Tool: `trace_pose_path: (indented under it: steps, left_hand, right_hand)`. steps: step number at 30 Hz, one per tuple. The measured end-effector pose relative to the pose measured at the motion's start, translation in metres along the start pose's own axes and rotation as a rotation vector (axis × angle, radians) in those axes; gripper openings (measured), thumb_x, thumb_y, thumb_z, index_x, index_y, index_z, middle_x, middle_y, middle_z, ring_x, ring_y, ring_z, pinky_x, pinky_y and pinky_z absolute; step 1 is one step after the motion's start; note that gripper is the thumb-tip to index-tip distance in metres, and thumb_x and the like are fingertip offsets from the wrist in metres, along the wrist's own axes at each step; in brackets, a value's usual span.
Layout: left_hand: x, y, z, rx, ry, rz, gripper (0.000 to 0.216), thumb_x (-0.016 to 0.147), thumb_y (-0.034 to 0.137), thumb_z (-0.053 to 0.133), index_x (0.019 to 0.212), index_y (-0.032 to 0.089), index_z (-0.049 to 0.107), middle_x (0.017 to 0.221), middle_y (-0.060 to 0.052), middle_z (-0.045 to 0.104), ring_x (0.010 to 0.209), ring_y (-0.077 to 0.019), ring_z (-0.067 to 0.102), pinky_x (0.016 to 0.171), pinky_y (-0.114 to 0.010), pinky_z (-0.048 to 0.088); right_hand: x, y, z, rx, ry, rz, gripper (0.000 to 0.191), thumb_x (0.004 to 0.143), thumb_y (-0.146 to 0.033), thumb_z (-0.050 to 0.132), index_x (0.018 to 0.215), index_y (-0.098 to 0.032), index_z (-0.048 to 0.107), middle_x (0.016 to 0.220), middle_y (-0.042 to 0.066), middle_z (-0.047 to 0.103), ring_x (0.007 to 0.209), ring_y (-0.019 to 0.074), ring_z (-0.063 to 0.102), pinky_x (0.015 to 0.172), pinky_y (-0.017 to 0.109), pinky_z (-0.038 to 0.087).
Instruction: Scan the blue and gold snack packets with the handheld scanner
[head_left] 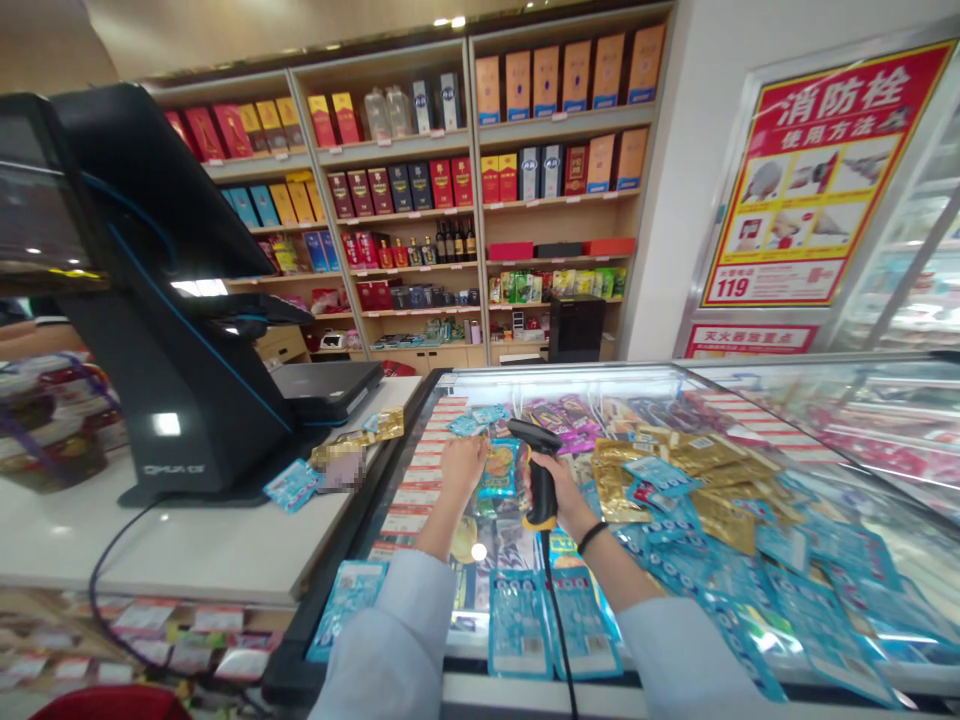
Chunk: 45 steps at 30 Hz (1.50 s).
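My right hand (pixel 561 492) is wrapped round the grip of a black and yellow barcode scanner (pixel 541 490), its cable running down toward me. My left hand (pixel 462 466) is closed at the near edge of a small blue packet (pixel 477 418); its fingertips are partly hidden. Just right of that hand lies a blue packet with a yellow picture (pixel 498 468) on the glass-topped freezer (pixel 405 500). Several blue packets (pixel 519 625) are laid out nearer to me. At the right is a loose heap of gold packets (pixel 726 516) and more blue packets (pixel 814 600).
On the left, a black checkout terminal (pixel 202 400) stands on a white counter (pixel 217 550). Blue and gold packets (pixel 292 486) lie at the counter's edge. Purple packets (pixel 574 425) are at the freezer's back. Shelves of boxes and bottles (pixel 405 260) line the wall.
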<state>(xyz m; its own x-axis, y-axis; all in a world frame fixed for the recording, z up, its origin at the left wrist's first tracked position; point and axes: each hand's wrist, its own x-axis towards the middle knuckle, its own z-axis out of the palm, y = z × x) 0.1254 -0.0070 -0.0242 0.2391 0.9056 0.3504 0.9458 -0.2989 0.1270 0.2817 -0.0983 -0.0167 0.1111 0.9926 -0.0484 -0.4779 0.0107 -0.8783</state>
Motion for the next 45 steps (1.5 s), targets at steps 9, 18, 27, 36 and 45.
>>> trace_pose_path:
  steps: [9,18,27,36,45]
  left_hand:
    - [0.001,-0.004,0.013,-0.007,0.023,-0.334,0.052,0.083,0.052,0.063,0.111,0.008,0.065,0.122,-0.023,0.061,0.119,-0.0359,0.052,0.097,-0.046,0.04]
    - [0.013,-0.013,0.009,-0.428,-0.017,-0.384,0.019,0.081,0.033,0.065,0.093,0.019,0.067,0.091,-0.008,0.074,0.093,-0.0259,0.068,0.082,-0.036,0.046]
    - [0.015,-0.033,-0.012,-0.607,0.507,-0.422,0.039,0.095,0.023,0.04,0.134,0.017,0.043,0.096,-0.008,0.07,0.089,-0.0225,0.067,0.08,-0.032,0.049]
    - [0.013,-0.031,-0.014,-0.643,0.668,-0.291,0.041,0.095,0.024,0.04,0.136,0.017,0.043,0.085,-0.004,0.063,0.077,-0.0188,0.063,0.078,-0.031,0.049]
    - [0.013,-0.031,-0.016,-0.707,0.695,-0.276,0.045,0.093,0.023,0.041,0.138,0.021,0.041,0.084,-0.002,0.059,0.075,-0.0166,0.059,0.081,-0.031,0.049]
  right_hand:
    - [0.0,0.001,0.0,-0.015,-0.025,-0.025,0.026,0.066,-0.041,0.072,0.071,-0.019,0.057,0.048,-0.001,0.06,0.033,0.0135,0.051,0.031,0.024,0.04]
    - [0.0,0.001,-0.001,-0.011,-0.031,-0.023,0.026,0.066,-0.042,0.071,0.072,-0.02,0.057,0.048,-0.001,0.06,0.033,0.0137,0.052,0.031,0.024,0.04]
    - [-0.003,-0.001,0.001,-0.059,-0.05,-0.077,0.032,0.065,-0.046,0.073,0.073,-0.02,0.056,0.048,-0.002,0.06,0.033,0.0139,0.052,0.032,0.024,0.04]
    - [-0.006,0.005,0.001,-0.111,-0.182,-0.083,0.033,0.068,-0.047,0.073,0.08,-0.022,0.055,0.048,-0.003,0.061,0.032,0.0142,0.052,0.033,0.024,0.039]
    - [-0.006,0.005,0.002,-0.125,-0.172,-0.033,0.036,0.066,-0.046,0.073,0.084,-0.022,0.053,0.046,-0.004,0.06,0.032,0.0139,0.051,0.033,0.024,0.04]
